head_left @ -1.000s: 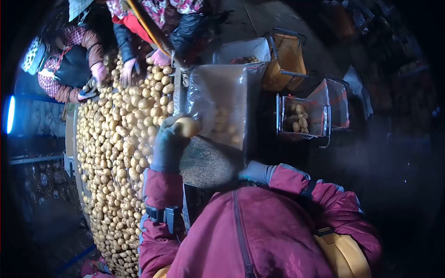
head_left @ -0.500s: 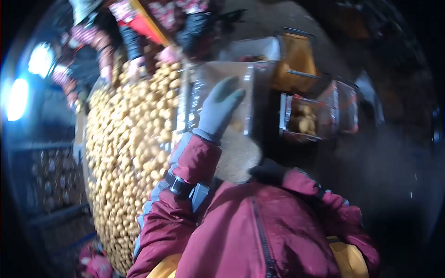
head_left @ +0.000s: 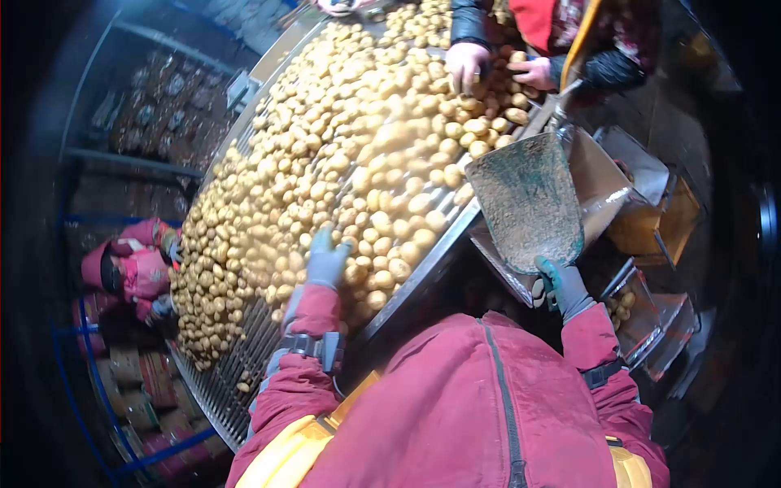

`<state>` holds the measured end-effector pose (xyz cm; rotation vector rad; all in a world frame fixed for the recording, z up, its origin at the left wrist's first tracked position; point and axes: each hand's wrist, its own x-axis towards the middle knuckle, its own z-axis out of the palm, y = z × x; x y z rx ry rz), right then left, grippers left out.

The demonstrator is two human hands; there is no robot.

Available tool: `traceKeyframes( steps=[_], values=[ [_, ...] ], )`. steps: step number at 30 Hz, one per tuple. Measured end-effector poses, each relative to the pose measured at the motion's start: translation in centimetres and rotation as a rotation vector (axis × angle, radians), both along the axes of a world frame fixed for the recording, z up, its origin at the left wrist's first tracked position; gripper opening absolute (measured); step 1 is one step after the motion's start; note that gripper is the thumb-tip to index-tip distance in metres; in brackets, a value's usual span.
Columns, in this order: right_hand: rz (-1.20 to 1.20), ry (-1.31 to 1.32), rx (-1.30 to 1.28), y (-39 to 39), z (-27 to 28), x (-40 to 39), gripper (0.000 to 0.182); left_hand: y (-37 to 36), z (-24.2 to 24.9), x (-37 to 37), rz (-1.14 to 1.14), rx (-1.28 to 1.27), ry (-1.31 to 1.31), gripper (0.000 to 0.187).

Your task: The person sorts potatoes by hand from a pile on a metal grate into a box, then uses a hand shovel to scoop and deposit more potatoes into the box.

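Observation:
My left hand [head_left: 327, 262], in a grey glove with green fingertips, rests among the potatoes [head_left: 350, 187] on the slatted sorting table [head_left: 264, 325]. Its fingers are apart and no potato shows in its grip. With my right hand [head_left: 564, 285], gloved too, I hold the near end of a wide, flat, dirt-caked scoop [head_left: 530, 199] with a greenish rim. The fingers are wrapped round that end, so the grip itself is partly hidden. The scoop's far edge lies close to the table's metal edge, above a plastic-lined box [head_left: 598, 167].
Across the table, a co-worker's pink-gloved hands [head_left: 466, 65] touch potatoes. Another person in pink [head_left: 134, 268] works at the left side. Right of the scoop are a yellow crate [head_left: 651, 224] and a lined box with potatoes [head_left: 625, 305]. Sacks [head_left: 159, 382] are stacked lower left.
My view has swung toward the table. My left hand has gone from above the lined box to the potatoes. The scoop is now raised in my right hand over the box.

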<state>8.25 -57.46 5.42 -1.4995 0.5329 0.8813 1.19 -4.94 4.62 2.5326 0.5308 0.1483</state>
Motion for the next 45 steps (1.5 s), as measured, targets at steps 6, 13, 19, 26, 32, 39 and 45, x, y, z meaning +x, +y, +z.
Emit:
traceKeyframes(
  steps=[6,13,19,26,32,39,45],
  values=[
    [0.008,0.058,-0.038,5.4,2.9,3.9,0.043,-10.4,-0.8,3.2,-0.288,0.254,0.069,0.071],
    [0.144,0.024,-0.071,10.6,3.3,5.9,0.039,-14.3,-1.8,9.1,-0.406,0.080,-0.165,0.061],
    [0.150,0.078,-0.039,12.9,3.3,6.2,0.039,-5.2,1.7,6.0,-0.043,0.387,0.026,0.059],
    [0.299,0.086,-0.107,16.0,4.0,8.0,0.040,-8.1,-0.5,7.5,-0.287,-0.183,-0.160,0.035],
    [0.320,0.070,-0.084,15.8,2.9,7.7,0.039,5.4,0.3,7.3,-0.138,0.227,-0.097,0.022],
    [0.296,0.112,-0.098,17.1,3.5,7.6,0.039,4.9,-0.5,11.5,-0.353,0.518,0.483,0.026],
    [0.245,0.128,-0.075,17.1,2.8,6.9,0.038,3.9,-0.6,11.2,-0.302,0.317,0.381,0.033]
  ],
)
